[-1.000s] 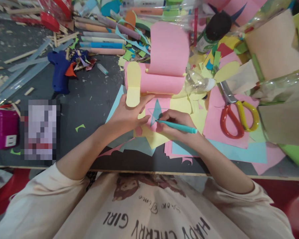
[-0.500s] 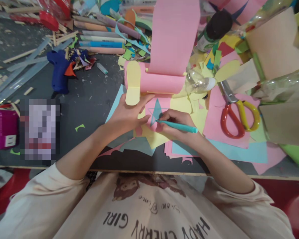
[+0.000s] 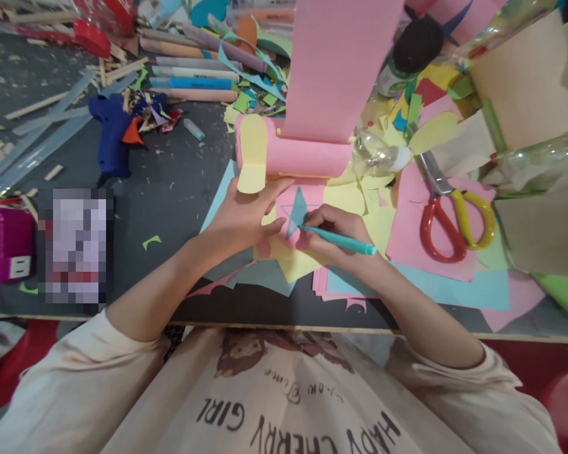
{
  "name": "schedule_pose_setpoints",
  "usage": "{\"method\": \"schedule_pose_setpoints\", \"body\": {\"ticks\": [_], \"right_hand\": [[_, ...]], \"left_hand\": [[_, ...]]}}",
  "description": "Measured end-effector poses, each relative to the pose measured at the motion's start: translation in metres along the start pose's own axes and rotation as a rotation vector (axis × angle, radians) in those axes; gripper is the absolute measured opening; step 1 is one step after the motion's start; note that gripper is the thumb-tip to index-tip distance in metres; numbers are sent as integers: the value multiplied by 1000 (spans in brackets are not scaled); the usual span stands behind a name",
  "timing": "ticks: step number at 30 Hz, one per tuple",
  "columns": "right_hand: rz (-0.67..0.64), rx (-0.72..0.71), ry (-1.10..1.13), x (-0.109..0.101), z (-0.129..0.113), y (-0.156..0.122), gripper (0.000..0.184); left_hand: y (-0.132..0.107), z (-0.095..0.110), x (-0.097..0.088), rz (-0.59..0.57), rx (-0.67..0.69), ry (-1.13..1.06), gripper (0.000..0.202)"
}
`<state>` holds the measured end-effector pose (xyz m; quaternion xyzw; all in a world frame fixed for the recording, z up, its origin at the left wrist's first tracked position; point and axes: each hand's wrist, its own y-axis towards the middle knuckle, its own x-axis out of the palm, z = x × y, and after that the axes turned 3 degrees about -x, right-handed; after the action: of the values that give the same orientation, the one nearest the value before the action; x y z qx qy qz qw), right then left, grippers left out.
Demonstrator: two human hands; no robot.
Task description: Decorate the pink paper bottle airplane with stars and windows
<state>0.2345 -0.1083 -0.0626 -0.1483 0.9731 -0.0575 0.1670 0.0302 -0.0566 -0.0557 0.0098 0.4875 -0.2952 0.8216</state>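
A teal marker [image 3: 343, 239] is in my right hand [image 3: 337, 230], its tip touching a star [image 3: 297, 208] on pink paper. The star is drawn in outline and partly coloured teal. My left hand [image 3: 246, 214] lies with thumb and fingers spread at the left of the pink paper [image 3: 315, 190], steadying it. Just above stands a pink paper roll [image 3: 307, 156] with a long pink strip [image 3: 334, 69] rising from it. A pale yellow rounded strip [image 3: 253, 148] hangs from the roll's left end, over the back of my left hand.
Scissors with red and yellow handles [image 3: 447, 214] rest on pink paper at right. A blue glue gun [image 3: 113, 135] lies at left, near a marker cap [image 3: 194, 129]. Several markers [image 3: 194, 83], paper scraps and a dark-capped bottle [image 3: 409, 57] crowd the back. A purple object [image 3: 7, 246] sits far left.
The marker tip has shifted very slightly on the star. The top of the pink strip has swung to the right. My left hand stays in place.
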Motion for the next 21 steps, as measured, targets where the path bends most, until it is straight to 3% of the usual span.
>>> {"method": "schedule_pose_setpoints", "body": {"ticks": [13, 17, 21], "right_hand": [[-59, 14, -11, -2, -13, 4, 17], [16, 45, 2, 2, -14, 6, 4], [31, 43, -1, 5, -10, 5, 8]], "left_hand": [[-1, -2, 2, 6, 6, -1, 59], [-1, -2, 1, -7, -5, 12, 59], [-2, -1, 1, -10, -5, -16, 58]]}}
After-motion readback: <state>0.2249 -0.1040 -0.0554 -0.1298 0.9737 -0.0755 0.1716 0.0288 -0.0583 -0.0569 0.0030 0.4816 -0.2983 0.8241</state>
